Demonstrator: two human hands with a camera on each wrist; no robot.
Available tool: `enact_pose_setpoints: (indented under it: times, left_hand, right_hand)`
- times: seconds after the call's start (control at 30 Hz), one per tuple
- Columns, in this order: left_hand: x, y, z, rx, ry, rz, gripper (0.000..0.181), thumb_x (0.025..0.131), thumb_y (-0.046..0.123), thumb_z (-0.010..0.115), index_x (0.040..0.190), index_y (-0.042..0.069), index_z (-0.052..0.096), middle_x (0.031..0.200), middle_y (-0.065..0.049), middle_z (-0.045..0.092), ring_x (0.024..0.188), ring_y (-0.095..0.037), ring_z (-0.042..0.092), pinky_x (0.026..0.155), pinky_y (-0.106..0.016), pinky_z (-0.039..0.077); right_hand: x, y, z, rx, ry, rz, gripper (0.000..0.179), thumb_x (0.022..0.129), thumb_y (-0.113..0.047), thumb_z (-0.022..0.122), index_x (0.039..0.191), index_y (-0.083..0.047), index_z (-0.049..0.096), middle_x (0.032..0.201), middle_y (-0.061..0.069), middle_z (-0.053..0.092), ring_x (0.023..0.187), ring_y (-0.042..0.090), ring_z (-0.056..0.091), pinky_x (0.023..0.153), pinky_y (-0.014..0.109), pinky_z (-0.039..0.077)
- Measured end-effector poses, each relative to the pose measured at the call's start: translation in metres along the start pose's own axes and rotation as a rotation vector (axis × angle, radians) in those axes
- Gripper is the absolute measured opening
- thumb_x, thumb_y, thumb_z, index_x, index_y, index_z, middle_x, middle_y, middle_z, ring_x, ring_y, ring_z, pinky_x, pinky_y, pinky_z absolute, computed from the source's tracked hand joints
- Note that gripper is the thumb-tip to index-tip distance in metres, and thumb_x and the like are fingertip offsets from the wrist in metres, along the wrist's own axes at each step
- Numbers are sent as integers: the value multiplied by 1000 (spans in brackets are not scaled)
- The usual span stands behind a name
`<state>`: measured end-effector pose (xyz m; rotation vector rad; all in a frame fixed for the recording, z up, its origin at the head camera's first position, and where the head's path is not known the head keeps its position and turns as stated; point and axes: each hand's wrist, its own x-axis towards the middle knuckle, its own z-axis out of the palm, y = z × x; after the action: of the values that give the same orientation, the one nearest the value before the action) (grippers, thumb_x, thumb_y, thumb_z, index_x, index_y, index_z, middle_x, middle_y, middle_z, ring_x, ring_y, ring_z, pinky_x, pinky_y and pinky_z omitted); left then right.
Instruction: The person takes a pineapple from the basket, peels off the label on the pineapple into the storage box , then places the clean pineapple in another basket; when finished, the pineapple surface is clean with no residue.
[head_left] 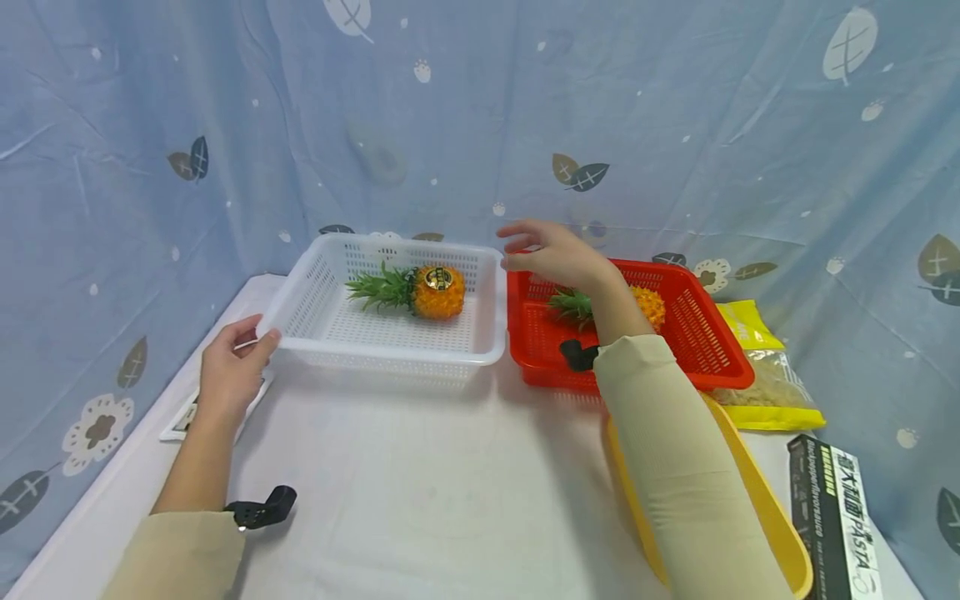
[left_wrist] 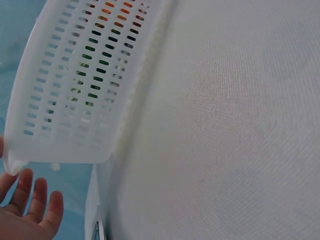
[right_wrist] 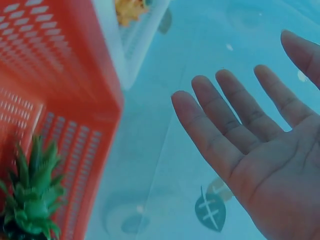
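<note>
A white plastic basket holds a pineapple lying on its side, leaves to the left, with a black-and-gold label. My left hand pinches the basket's front left corner at the rim. In the left wrist view, fingers show below that corner, and most of the thumb is out of frame. On the right, a red basket contains a second pineapple, partly hidden by my right forearm. My right hand hovers near the two baskets' adjoining rims, its fingers extended and holding nothing.
Under my right sleeve lies a yellow container. Right of it are a yellow-and-clear bag and a black-and-white pasta box. A flat white-edged item lies beneath my left wrist. A blue patterned curtain hangs behind the table.
</note>
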<state>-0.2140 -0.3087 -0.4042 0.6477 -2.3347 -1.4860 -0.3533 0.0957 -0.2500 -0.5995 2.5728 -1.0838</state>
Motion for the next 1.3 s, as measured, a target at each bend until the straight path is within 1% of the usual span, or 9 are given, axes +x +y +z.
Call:
enact_pose_setpoints:
  times: [0.13, 0.23, 0.4, 0.57, 0.77, 0.97, 1.07, 1.23, 1.3]
  left_hand:
    - [-2, -3, -2, 0, -2, 1, 64, 104, 42, 58, 158, 13, 42, 145, -9, 50, 106, 0, 52, 76, -7, 48]
    - [-3, -3, -3, 11, -6, 8, 64, 104, 42, 58, 158, 12, 41, 146, -10, 49, 105, 1, 51, 76, -7, 48]
    - [-1, 0, 4, 12, -9, 22, 62, 105, 39, 57, 157, 10, 41, 149, -12, 49, 114, -6, 53, 86, -12, 49]
    - [1, 2, 8, 27, -22, 42, 62, 105, 40, 56, 158, 11, 41, 150, -13, 49, 121, -13, 54, 94, -20, 53]
    - [1, 1, 5, 29, -27, 13, 64, 105, 43, 56, 159, 14, 39, 153, -12, 48, 126, -18, 53, 106, -35, 53]
    - [1, 0, 2, 16, -9, 1, 63, 106, 42, 55, 159, 14, 38, 154, -11, 47, 128, -19, 53, 107, -34, 52]
    - [0, -1, 2, 9, -7, -8, 63, 106, 41, 55, 160, 14, 38, 154, -11, 47, 129, -19, 53, 106, -34, 52]
    - [-1, -1, 2, 9, 4, -6, 61, 106, 40, 54, 159, 14, 38, 154, -10, 48, 129, -18, 53, 104, -32, 53]
    - [0, 0, 3, 2, 6, -1, 61, 106, 40, 55, 159, 14, 39, 154, -10, 48, 128, -18, 53, 103, -30, 52]
  right_hand:
    - [13, -4, 11, 53, -7, -25, 53, 100, -26, 67, 150, -25, 51, 150, 5, 56, 127, 27, 60, 105, 48, 54]
    - [23, -6, 20, 82, -10, -39, 53, 99, -26, 67, 150, -24, 52, 150, 6, 56, 127, 28, 60, 105, 49, 54]
    - [36, -10, 28, 125, -16, -51, 51, 100, -25, 66, 149, -22, 52, 152, 9, 54, 129, 28, 58, 104, 50, 54]
    - [44, -9, 34, 176, -22, -35, 48, 101, -23, 65, 147, -18, 54, 152, 10, 54, 131, 28, 57, 105, 51, 54]
    - [60, -7, 42, 234, -11, -8, 48, 101, -23, 65, 147, -17, 53, 153, 11, 53, 135, 29, 55, 108, 51, 52]
    - [76, -1, 53, 439, 21, 57, 47, 101, -23, 67, 146, -18, 54, 148, 10, 55, 139, 35, 52, 111, 51, 49]
    - [81, 3, 58, 511, 44, 76, 47, 101, -22, 67, 146, -18, 54, 148, 10, 54, 141, 36, 49, 113, 52, 48]
    - [87, 10, 64, 561, 39, 63, 50, 101, -20, 67, 148, -15, 52, 149, 12, 53, 142, 38, 48, 116, 55, 43]
    - [88, 13, 65, 549, 30, 61, 53, 100, -20, 67, 150, -14, 50, 150, 13, 52, 141, 37, 48, 117, 56, 41]
